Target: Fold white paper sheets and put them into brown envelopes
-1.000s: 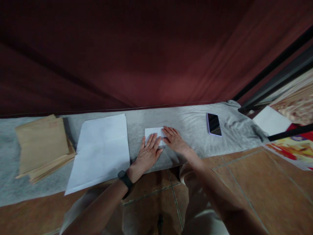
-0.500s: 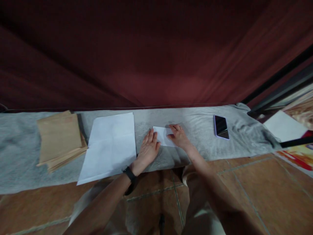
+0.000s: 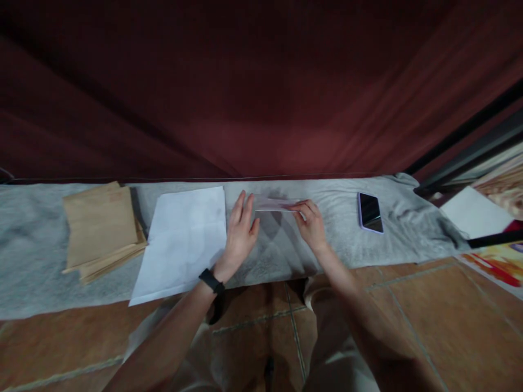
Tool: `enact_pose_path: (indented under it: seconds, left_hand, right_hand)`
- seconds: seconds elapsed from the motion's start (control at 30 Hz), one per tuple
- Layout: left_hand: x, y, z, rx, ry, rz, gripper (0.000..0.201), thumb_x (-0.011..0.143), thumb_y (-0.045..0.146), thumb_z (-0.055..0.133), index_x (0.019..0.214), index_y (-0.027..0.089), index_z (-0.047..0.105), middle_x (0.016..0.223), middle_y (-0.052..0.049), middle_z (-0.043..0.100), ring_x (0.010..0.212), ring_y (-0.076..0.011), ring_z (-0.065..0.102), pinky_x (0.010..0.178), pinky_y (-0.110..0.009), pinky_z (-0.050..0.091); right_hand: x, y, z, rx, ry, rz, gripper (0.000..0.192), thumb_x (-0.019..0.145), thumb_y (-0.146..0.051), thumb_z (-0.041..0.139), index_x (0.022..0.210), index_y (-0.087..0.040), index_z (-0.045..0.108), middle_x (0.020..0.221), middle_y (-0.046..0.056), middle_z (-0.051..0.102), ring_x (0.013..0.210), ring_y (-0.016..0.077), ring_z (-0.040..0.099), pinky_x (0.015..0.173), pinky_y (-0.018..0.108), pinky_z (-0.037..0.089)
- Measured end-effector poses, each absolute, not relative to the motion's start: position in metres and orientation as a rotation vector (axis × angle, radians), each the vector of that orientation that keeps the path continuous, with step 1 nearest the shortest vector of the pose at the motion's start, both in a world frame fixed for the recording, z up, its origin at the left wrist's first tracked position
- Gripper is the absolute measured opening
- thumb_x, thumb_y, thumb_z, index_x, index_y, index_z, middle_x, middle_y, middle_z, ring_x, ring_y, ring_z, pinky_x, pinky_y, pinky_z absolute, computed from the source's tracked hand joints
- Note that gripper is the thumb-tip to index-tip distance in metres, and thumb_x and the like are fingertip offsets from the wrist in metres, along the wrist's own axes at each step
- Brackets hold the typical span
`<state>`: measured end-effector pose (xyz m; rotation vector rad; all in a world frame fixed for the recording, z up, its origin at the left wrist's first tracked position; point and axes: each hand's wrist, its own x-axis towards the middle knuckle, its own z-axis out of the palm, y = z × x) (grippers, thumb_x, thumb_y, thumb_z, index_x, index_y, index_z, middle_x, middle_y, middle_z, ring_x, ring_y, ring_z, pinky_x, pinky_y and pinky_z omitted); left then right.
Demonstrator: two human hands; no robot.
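A small folded white paper (image 3: 273,204) is lifted off the grey cloth (image 3: 335,239), seen almost edge-on. My right hand (image 3: 312,226) pinches its right end between thumb and fingers. My left hand (image 3: 238,235), a black band on its wrist, is raised with fingers spread and straight, just left of the paper's other end; I cannot tell if it touches the paper. Both hands hover over the middle of the cloth.
A large creased white sheet (image 3: 182,242) lies left of my hands, and a stack of brown envelopes (image 3: 100,228) further left. A phone (image 3: 370,212) lies face up at the right. Dark red curtain hangs behind. Tiled floor lies near me. More paper (image 3: 474,213) sits far right.
The folded paper, pressed flat under both hands a second ago, is now lifted off the cloth by my right hand. My left hand rose and drew off to the left.
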<state>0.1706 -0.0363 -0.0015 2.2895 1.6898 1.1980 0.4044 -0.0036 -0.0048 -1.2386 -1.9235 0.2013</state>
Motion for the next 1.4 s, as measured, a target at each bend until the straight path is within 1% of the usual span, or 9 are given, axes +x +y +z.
enact_pose_path:
  seconds: [0.1,0.17,0.27,0.47,0.67,0.8,0.93,1.1,1.4]
  left_hand:
    - [0.17,-0.037,-0.006,2.456,1.66,0.994,0.048,0.098,0.016,0.046,0.146,0.022,0.051,0.163,-0.012,0.04,0.149,-0.0271,0.04,0.12,-0.049,0.04]
    - [0.17,-0.04,-0.012,2.552,1.626,0.814,0.044,0.098,0.011,0.044,0.138,0.02,0.06,0.156,-0.012,0.05,0.143,-0.0264,0.049,0.118,-0.047,0.043]
    - [0.172,-0.046,-0.019,2.642,1.55,0.58,0.043,0.095,0.008,0.046,0.133,0.018,0.064,0.148,-0.012,0.059,0.136,-0.0252,0.057,0.116,-0.044,0.045]
    - [0.179,-0.059,-0.025,2.7,1.479,0.341,0.044,0.092,0.006,0.049,0.132,0.016,0.065,0.143,-0.013,0.063,0.133,-0.0244,0.059,0.112,-0.041,0.048]
    - [0.183,-0.066,-0.029,2.771,1.487,0.187,0.045,0.094,0.007,0.045,0.135,0.012,0.062,0.146,-0.015,0.061,0.138,-0.0243,0.055,0.113,-0.04,0.046]
    - [0.189,-0.07,-0.03,2.791,1.483,0.113,0.047,0.095,0.006,0.042,0.139,0.009,0.058,0.15,-0.018,0.056,0.141,-0.0257,0.052,0.114,-0.04,0.044]
    - [0.202,-0.077,-0.034,2.752,1.54,0.168,0.046,0.101,0.021,0.04,0.142,0.003,0.054,0.152,-0.024,0.052,0.145,-0.0309,0.047,0.117,-0.044,0.041]
    - [0.215,-0.086,-0.039,2.644,1.637,0.273,0.061,0.103,0.038,0.039,0.148,-0.002,0.045,0.158,-0.027,0.041,0.152,-0.0337,0.033,0.124,-0.049,0.03]
    - [0.218,-0.088,-0.04,2.556,1.69,0.259,0.076,0.101,0.05,0.039,0.154,-0.004,0.035,0.164,-0.027,0.03,0.157,-0.0341,0.021,0.128,-0.049,0.018]
  right_hand:
    - [0.404,-0.012,-0.007,-1.208,-2.034,0.199,0.02,0.101,-0.022,0.053,0.099,-0.025,0.073,0.104,0.007,0.071,0.107,0.0242,0.064,0.098,0.041,0.051]
    - [0.405,-0.016,-0.01,-1.191,-2.147,0.214,0.02,0.1,-0.018,0.055,0.099,-0.025,0.073,0.104,0.006,0.073,0.106,0.0239,0.064,0.099,0.041,0.049]
    - [0.41,-0.019,-0.016,-1.166,-2.286,0.239,0.02,0.098,-0.013,0.056,0.098,-0.024,0.073,0.102,0.006,0.073,0.103,0.0231,0.066,0.098,0.039,0.05]
    - [0.422,-0.026,-0.024,-1.156,-2.425,0.431,0.021,0.096,-0.009,0.058,0.105,-0.024,0.071,0.113,0.005,0.072,0.104,0.0196,0.068,0.094,0.034,0.053]
    - [0.426,-0.033,-0.018,-1.155,-2.435,0.597,0.022,0.097,-0.023,0.062,0.117,-0.024,0.071,0.127,0.006,0.07,0.115,0.0201,0.067,0.103,0.037,0.052]
    - [0.415,-0.029,-0.026,-1.257,-2.33,0.576,0.031,0.104,-0.026,0.049,0.126,-0.023,0.07,0.13,0.008,0.07,0.123,0.0207,0.065,0.11,0.039,0.05]
    - [0.4,-0.028,-0.043,-1.347,-2.345,0.46,0.043,0.106,-0.027,0.039,0.143,-0.02,0.059,0.151,0.01,0.056,0.142,0.0205,0.05,0.121,0.04,0.041]
    - [0.387,-0.033,-0.053,-1.443,-2.496,0.346,0.052,0.107,-0.035,0.034,0.156,-0.021,0.043,0.166,0.008,0.036,0.154,0.0227,0.031,0.127,0.048,0.028]
    - [0.38,-0.037,-0.051,-1.518,-2.528,0.198,0.054,0.107,-0.03,0.032,0.159,-0.02,0.038,0.169,0.01,0.028,0.157,0.0261,0.025,0.126,0.048,0.025]
